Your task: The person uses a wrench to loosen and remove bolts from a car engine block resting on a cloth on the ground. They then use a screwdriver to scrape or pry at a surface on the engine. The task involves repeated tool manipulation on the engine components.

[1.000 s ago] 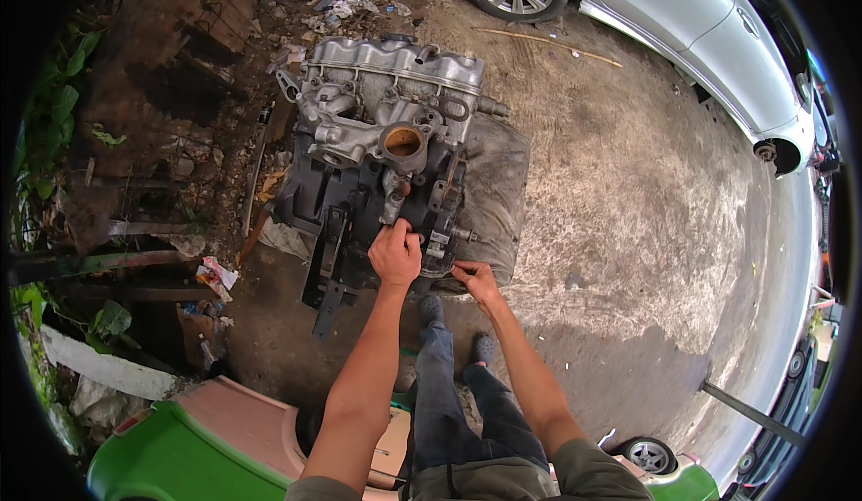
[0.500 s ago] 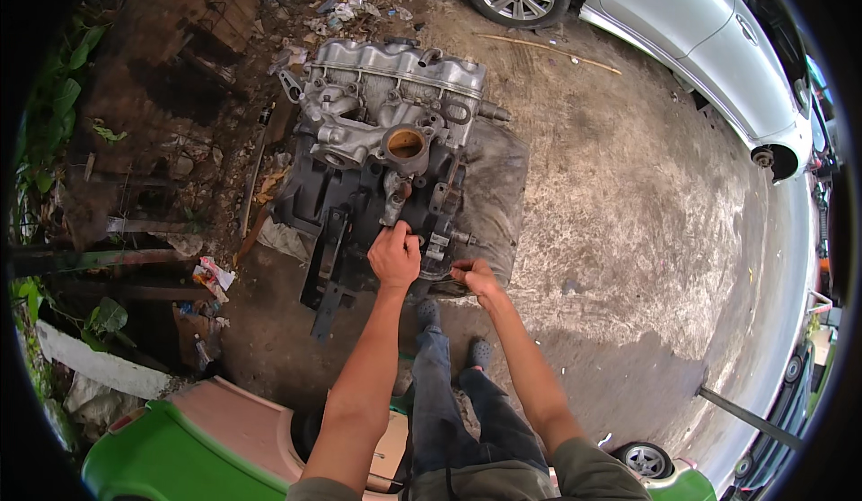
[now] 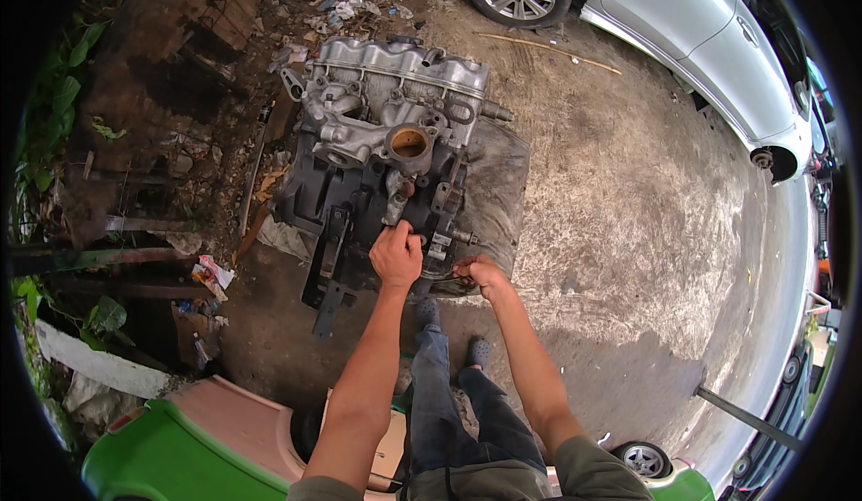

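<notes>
A bare car engine [image 3: 395, 79] with a silver ribbed top and a dark lower block lies before me. My left hand [image 3: 396, 256] is closed against the block, just below a round open port [image 3: 409, 145]; whatever its fingers hold is hidden. At the block's near right corner, my right hand [image 3: 485, 274] pinches the end of a thin, dark metal rod-like tool [image 3: 447, 276]. This tool reaches left towards the block's near edge, and its far end is hard to make out. Beside my left hand sits a small silver fitting [image 3: 438, 246] on the block.
Under the engine's right side spreads a stained grey sheet [image 3: 498, 178]. A silver car [image 3: 664, 16] stands at the far right, and a green and pink car [image 3: 206, 429] at the near left. Litter [image 3: 350, 7] and planks border the left. My feet [image 3: 479, 353] are close to the engine.
My right hand has turned slightly at the block's corner, and the thin tool shows more clearly. My left hand stays at the same spot on the engine.
</notes>
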{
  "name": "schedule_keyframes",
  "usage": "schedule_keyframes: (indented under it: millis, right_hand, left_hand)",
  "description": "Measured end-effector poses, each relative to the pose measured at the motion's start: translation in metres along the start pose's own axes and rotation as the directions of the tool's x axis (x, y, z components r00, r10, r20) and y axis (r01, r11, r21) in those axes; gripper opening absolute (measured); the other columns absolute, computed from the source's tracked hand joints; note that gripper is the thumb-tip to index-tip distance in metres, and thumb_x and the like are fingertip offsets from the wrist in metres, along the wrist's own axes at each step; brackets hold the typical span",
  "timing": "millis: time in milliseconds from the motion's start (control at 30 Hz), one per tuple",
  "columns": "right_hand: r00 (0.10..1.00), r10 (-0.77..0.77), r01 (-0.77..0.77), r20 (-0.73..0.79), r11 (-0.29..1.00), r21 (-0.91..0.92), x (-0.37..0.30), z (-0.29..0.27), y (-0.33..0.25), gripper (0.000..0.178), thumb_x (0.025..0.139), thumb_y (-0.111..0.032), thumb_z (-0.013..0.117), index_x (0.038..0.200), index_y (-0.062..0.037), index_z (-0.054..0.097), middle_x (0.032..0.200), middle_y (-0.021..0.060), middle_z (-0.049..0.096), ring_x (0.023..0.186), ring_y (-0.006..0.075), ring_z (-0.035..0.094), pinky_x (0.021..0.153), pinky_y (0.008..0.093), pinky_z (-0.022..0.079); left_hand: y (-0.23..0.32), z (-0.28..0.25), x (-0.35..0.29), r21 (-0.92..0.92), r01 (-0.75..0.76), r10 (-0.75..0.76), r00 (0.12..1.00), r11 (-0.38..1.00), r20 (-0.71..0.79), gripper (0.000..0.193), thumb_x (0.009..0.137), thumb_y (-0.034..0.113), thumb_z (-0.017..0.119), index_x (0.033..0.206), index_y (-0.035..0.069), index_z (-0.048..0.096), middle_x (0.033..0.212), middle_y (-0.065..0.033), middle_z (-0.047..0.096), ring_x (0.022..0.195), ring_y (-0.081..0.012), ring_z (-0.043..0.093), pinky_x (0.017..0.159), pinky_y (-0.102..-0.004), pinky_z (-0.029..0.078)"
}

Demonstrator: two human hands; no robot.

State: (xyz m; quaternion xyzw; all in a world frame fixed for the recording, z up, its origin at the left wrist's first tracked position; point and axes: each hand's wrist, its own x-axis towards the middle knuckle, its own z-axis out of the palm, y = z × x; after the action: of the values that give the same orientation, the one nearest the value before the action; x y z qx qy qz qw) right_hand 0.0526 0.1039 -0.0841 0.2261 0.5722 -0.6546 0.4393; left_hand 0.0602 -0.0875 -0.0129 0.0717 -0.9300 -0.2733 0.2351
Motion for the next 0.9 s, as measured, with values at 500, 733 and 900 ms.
schedule_keyframes:
  millis: [500,733,900]
  right_hand:
    - [0.973,-0.07,0.098,0.219,0.988,-0.12,0.002,-0.018,-0.01,0.024,0.084,0.006,0.062,0.106,0.0136,0.063,0.089,0.0169,0.068,0.073,0.0212,0.062,0.063,0.0295,0.049]
    - [0.896,0.031,0.087,0.442,0.966,-0.243,-0.002,-0.034,-0.028,0.022,0.095,-0.014,0.062,0.102,0.0068,0.066,0.072,0.0064,0.064,0.047,0.0093,0.049,0.042,0.0245,0.036]
    - [0.791,0.188,-0.148,0.582,0.982,-0.116,0.001,-0.03,-0.028,0.025,0.101,-0.022,0.053,0.09,-0.0004,0.057,0.06,-0.0031,0.046,0.042,0.0036,0.029,0.035,0.0218,0.022]
  left_hand:
    - [0.001,-0.001,0.0,-0.017,0.016,-0.016,1.0,1.0,-0.001,0.002,0.078,0.008,0.055,0.076,0.007,0.055,0.066,-0.0119,0.057,0.066,-0.035,0.058,0.056,-0.0464,0.044]
    - [0.0,0.0,0.001,-0.013,-0.015,0.014,0.999,1.0,-0.03,0.002,0.078,0.008,0.055,0.076,0.007,0.056,0.066,-0.0117,0.057,0.066,-0.0351,0.058,0.056,-0.0462,0.045]
    - [-0.001,0.001,0.001,-0.021,-0.033,0.032,0.999,0.999,-0.035,0.002,0.078,0.008,0.055,0.076,0.007,0.056,0.066,-0.0117,0.057,0.065,-0.035,0.058,0.056,-0.0461,0.045]
